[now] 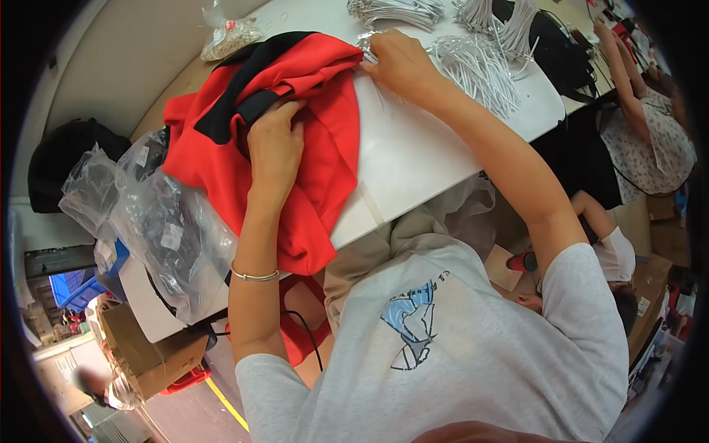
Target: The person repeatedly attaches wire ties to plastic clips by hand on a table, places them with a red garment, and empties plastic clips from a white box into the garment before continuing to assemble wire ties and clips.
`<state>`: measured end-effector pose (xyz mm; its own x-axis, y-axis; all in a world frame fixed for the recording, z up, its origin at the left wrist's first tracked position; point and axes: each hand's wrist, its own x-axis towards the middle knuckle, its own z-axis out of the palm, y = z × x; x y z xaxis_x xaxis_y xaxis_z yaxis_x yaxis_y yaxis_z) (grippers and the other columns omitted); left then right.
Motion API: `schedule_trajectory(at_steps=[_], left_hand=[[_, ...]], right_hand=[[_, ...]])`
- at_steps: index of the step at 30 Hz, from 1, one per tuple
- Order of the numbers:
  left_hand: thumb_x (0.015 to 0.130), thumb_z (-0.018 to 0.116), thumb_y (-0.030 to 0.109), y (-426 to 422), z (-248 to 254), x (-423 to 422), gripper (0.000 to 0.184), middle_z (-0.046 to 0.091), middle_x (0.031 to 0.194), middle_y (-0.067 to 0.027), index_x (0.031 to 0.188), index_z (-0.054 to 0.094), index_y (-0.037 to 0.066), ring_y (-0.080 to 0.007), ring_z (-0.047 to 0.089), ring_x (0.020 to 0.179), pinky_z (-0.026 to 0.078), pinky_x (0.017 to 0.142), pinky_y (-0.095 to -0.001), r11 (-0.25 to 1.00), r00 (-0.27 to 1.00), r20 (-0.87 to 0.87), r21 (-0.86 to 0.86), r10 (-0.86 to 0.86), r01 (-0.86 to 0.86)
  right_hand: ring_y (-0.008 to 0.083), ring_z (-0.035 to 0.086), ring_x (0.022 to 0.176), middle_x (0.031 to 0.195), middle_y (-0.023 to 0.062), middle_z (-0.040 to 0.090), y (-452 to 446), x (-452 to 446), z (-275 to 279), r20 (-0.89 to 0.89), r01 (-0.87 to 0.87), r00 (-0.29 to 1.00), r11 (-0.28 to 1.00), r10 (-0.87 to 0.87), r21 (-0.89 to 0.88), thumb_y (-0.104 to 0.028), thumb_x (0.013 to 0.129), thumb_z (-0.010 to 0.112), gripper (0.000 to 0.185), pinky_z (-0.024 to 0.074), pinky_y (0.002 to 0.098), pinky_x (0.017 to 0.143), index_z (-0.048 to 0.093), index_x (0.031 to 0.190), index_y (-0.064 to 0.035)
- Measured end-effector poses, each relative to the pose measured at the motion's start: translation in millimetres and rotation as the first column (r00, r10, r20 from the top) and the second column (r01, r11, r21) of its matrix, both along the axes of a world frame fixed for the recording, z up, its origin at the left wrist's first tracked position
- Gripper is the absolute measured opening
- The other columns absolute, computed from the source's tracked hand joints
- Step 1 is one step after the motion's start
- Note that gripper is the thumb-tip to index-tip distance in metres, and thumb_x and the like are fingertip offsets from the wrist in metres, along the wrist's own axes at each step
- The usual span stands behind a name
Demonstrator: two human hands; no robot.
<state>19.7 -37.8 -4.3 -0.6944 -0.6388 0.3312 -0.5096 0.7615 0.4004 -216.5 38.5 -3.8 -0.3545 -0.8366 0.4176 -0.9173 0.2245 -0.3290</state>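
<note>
A red garment with black parts [329, 140] lies bunched on the white table. My left hand [275, 151] is on its middle, with the fingers closed on the cloth by a black strip; the fingertips are partly hidden in the folds. At the garment's far right corner, my right hand [405, 65] has its fingers bent and pressed together around something small. Shiny silvery bits [367, 43] show at those fingertips, too small to name. Just right of that hand lies a bundle of white cables [476, 74].
More cable bundles [395, 10] lie at the table's [399, 170] far side. Clear plastic bags [173, 229] cover its left end. A bag of small pieces [230, 33] stands at the back. Other people [650, 144] sit on the right. Cardboard boxes [148, 343] stand lower left.
</note>
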Motion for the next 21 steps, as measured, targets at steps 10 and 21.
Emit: schedule_trajectory(at_steps=[10,21], left_hand=[[0.086,0.064,0.011,3.2,-3.6,-3.6,0.02,0.071,0.103,-0.0146,0.102,0.073,0.002,-0.0384,0.065,0.077,0.052,0.074,-0.0432,0.995,0.997,0.007,0.055,0.083,-0.083],[0.085,0.072,0.013,4.5,-12.7,-11.7,0.021,0.072,0.083,-0.0103,0.103,0.073,0.003,-0.0232,0.063,0.066,0.05,0.066,-0.0331,0.997,0.994,-0.068,0.0,0.083,-0.083]], right_hand=[[0.0189,0.051,0.057,0.073,0.0075,0.066,5.3,-11.6,-9.6,0.211,-0.023,0.975,0.971,0.076,-0.239,-0.019,0.085,0.07,0.021,0.0442,0.0308,0.058,0.072,0.086,0.0017],[0.0055,0.048,0.057,0.071,-0.002,0.066,23.2,46.5,15.4,0.592,-0.156,0.734,0.931,0.332,-0.329,-0.009,0.089,0.071,0.011,0.0371,0.0198,0.052,0.075,0.092,0.0012]])
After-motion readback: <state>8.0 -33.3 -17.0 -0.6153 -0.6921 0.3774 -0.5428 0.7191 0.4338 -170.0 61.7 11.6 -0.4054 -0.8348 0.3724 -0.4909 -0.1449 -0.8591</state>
